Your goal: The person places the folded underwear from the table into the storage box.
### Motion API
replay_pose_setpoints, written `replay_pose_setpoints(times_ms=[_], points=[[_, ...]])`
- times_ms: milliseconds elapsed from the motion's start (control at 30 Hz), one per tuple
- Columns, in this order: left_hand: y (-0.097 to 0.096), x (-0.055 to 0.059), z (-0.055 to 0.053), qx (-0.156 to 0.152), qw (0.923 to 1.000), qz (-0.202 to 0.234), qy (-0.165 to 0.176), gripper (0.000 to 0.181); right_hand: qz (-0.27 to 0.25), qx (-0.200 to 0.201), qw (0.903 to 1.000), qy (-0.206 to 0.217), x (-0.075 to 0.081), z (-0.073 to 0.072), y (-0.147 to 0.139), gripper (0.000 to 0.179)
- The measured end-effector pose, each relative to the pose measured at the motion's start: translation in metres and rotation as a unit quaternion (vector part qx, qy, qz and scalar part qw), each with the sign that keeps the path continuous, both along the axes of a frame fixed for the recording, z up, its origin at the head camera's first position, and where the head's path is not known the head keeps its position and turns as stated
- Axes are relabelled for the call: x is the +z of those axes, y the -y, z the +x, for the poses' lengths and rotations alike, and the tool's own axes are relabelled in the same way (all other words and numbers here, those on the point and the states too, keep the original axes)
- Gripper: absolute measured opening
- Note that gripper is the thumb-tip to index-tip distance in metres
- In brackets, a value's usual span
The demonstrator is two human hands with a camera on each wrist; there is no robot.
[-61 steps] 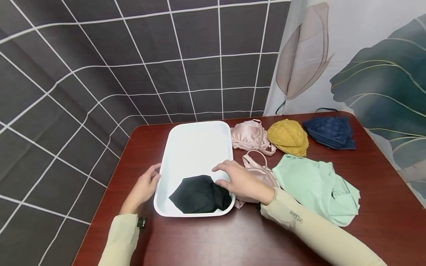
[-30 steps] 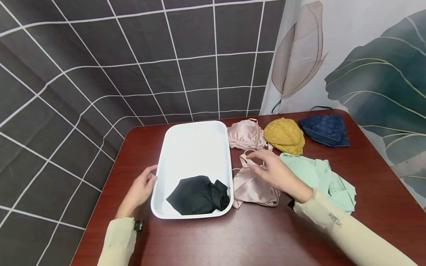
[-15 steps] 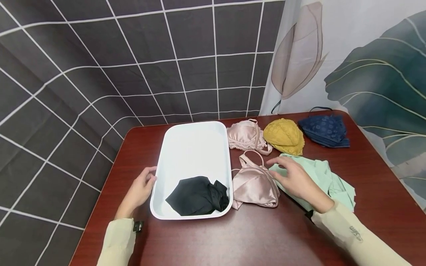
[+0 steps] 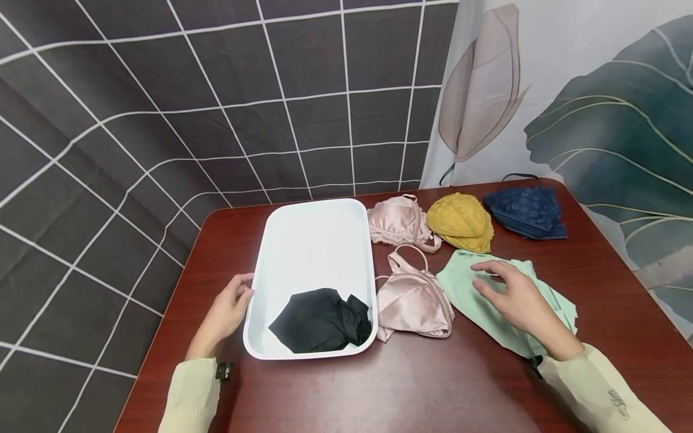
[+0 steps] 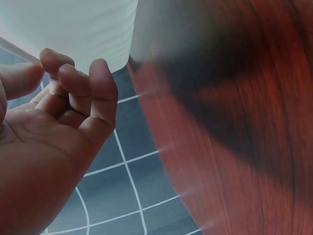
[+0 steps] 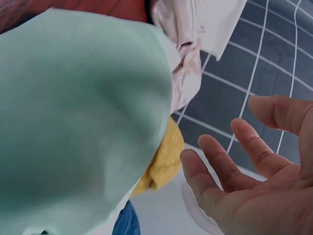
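Observation:
My left hand [image 4: 226,308] is at the left side of a white tray [image 4: 314,240], its loosely bent fingertips right at the outer rim; the left wrist view shows the thumb [image 5: 22,81] close to the tray's edge. Folded black cloth [image 4: 319,322] lies in the near half of the tray. Over a mint green garment [image 4: 487,316] hovers my right hand [image 4: 522,300], fingers spread and nothing between them. That garment fills much of the right wrist view, beside the relaxed fingers [image 6: 222,164]. A pink satin bra [image 4: 414,304] lies between tray and garment.
Along the back of the reddish-brown table [image 4: 325,397] lie a lace-trimmed pink bra [image 4: 397,219], a mustard yellow bra [image 4: 460,221] and a navy bra [image 4: 525,210]. A dark grid-patterned curtain [image 4: 216,96] and a leaf-printed white curtain [image 4: 568,48] hang behind.
My right hand has moved right, from above the tray's near right corner, across the pink satin bra, to over the mint green garment. My left hand has stayed at the tray's rim.

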State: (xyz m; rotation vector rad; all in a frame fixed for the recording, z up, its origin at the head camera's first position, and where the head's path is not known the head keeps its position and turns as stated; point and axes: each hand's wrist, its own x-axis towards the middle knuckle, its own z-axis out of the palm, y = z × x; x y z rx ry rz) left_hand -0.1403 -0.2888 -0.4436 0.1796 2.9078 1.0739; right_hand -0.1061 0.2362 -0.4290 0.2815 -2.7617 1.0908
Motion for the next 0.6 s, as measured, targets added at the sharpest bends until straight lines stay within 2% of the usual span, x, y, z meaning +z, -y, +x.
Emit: replay_pose_setpoints(times_ms=[233, 600], points=[[0.000, -0.001, 0.000, 0.006, 1.0000, -0.003, 0.004, 0.038, 0.019, -0.031, 0.9993, 0.013, 0.000, 0.005, -0.020, 0.030], [0.001, -0.002, 0.000, 0.000, 1.0000, -0.001, -0.001, 0.037, 0.071, -0.055, 0.9913, 0.097, -0.011, 0.002, -0.055, 0.049]])
